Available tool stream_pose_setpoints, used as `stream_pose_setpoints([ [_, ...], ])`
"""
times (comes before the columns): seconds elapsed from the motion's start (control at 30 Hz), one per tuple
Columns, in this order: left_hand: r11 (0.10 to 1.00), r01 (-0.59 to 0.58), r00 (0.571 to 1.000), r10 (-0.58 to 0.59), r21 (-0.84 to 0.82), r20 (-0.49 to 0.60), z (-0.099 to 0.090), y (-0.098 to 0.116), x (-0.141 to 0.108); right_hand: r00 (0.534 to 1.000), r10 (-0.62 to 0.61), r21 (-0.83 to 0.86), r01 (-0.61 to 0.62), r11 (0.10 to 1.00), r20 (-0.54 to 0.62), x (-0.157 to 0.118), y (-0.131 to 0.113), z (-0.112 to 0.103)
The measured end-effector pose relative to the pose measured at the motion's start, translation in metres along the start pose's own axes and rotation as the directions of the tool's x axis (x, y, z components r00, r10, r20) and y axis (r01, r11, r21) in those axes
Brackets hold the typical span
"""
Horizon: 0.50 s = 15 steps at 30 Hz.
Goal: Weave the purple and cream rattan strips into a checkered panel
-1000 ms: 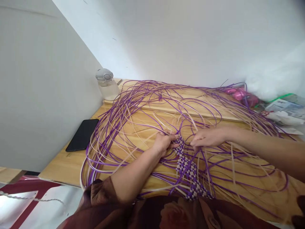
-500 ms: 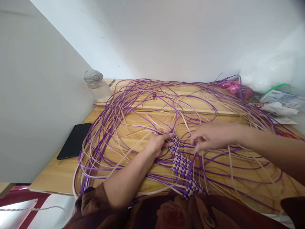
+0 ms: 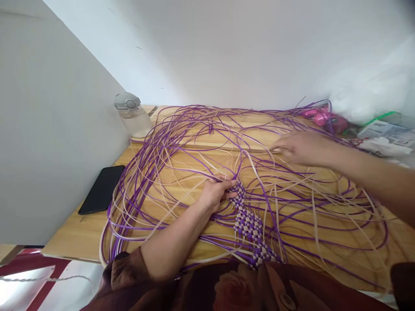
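A narrow woven band [image 3: 248,224] in purple and cream checks runs from the middle of the table toward my body. My left hand [image 3: 215,192] is closed on its far end, thumb on top. Long purple and cream plastic strands [image 3: 168,138] fan out from both sides of the band. Farther back and to the right, my right hand [image 3: 296,149] is over the loose strands, its fingertips closed at a cream strand [image 3: 259,141]; part of that grip is hidden by the fingers.
A wooden table [image 3: 71,233] stands against a pale wall. At the left are a black phone [image 3: 102,190] and a clear bottle [image 3: 134,116] with a grey lid. Pink items [image 3: 324,119], white plastic bags [image 3: 366,95] and packets [image 3: 389,134] lie at the back right.
My right hand has moved away from beside the band, back and to the right, letting go of purple strands that now lie straighter. My left hand stays on the band.
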State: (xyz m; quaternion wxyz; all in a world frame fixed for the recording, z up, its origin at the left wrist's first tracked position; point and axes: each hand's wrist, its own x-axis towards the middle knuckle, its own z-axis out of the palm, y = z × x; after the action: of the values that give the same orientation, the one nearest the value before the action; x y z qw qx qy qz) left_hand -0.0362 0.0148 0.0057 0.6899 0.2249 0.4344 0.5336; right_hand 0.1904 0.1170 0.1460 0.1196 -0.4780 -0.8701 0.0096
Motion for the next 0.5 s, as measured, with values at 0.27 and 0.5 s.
stream_pose_setpoints([
  [0.27, 1.000, -0.017, 1.000, 0.018, -0.017, 0.023, -0.002, -0.002, 0.001, 0.887, -0.338, 0.135, 0.310, 0.941, 0.315, 0.016, -0.100, 0.050],
  [0.5, 1.000, -0.011, 0.999, 0.011, -0.004, 0.048, -0.002, -0.001, 0.000, 0.840, -0.411, 0.242, 0.342, 0.908, 0.355, 0.025, -0.092, 0.054],
])
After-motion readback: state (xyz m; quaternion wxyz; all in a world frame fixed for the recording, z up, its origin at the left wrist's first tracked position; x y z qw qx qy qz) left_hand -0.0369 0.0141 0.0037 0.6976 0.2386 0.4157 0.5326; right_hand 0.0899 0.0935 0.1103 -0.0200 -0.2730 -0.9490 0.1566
